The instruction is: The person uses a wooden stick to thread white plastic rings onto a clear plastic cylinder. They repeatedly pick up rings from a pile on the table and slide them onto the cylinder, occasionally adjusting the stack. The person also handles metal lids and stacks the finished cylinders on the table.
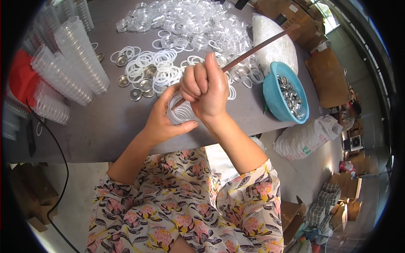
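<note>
My left hand (158, 121) is wrapped round a clear, ringed plastic cylinder (182, 114), which looks like a cup or a stack of cups. Above it, my right hand (205, 86) is closed in a fist round a thin brown stick (263, 44). The stick's long end slants up to the right, and its lower end reaches toward the mouth of the cylinder; how deep it goes is hard to see. Just beyond my hands lies a spread of white rings (166, 77), with several round metal caps (145, 84) among them.
Clear plastic round parts (190, 21) are heaped at the back. Tall stacks of clear cups (80, 55) stand on the left beside a red object (23, 76). A blue basket (270, 90) of metal caps sits right, near a white bag (268, 38). A black cable (63, 164) hangs left.
</note>
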The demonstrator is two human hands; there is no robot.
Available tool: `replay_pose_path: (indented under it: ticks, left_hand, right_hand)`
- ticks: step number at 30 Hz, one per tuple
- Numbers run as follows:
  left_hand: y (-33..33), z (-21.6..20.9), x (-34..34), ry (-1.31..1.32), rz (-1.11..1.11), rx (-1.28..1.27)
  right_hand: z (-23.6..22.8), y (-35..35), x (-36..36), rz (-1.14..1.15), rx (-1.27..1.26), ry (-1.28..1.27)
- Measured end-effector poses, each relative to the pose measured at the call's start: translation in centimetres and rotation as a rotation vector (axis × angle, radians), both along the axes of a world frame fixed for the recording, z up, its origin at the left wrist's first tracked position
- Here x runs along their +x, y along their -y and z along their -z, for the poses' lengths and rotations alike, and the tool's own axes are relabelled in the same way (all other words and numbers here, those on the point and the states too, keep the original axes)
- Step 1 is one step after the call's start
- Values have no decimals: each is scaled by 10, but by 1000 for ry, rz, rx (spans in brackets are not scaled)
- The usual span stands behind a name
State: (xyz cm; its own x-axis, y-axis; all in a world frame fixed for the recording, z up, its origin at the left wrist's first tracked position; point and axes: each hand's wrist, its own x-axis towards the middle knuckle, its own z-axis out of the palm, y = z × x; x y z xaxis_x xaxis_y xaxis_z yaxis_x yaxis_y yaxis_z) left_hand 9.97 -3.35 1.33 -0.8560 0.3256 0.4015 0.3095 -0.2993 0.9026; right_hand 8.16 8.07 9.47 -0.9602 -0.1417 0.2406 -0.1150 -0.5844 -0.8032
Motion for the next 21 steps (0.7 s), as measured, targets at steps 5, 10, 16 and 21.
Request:
replay_pose_path:
  ticks: [5, 10, 16, 21]
  left_hand:
    - [-2, 3, 0, -18, -6, 42]
    - [-4, 3, 0, 3, 17, 19]
    - [-4, 0, 2, 28, 24, 15]
    - [-6, 6, 2, -61, -19, 10]
  right_hand:
    - [2, -11, -10, 175, 104, -140]
    - [-13, -20, 12, 214, 362, -212]
    - [-30, -10, 24, 65, 323, 182]
    - [-12, 13, 8, 28, 109, 83]
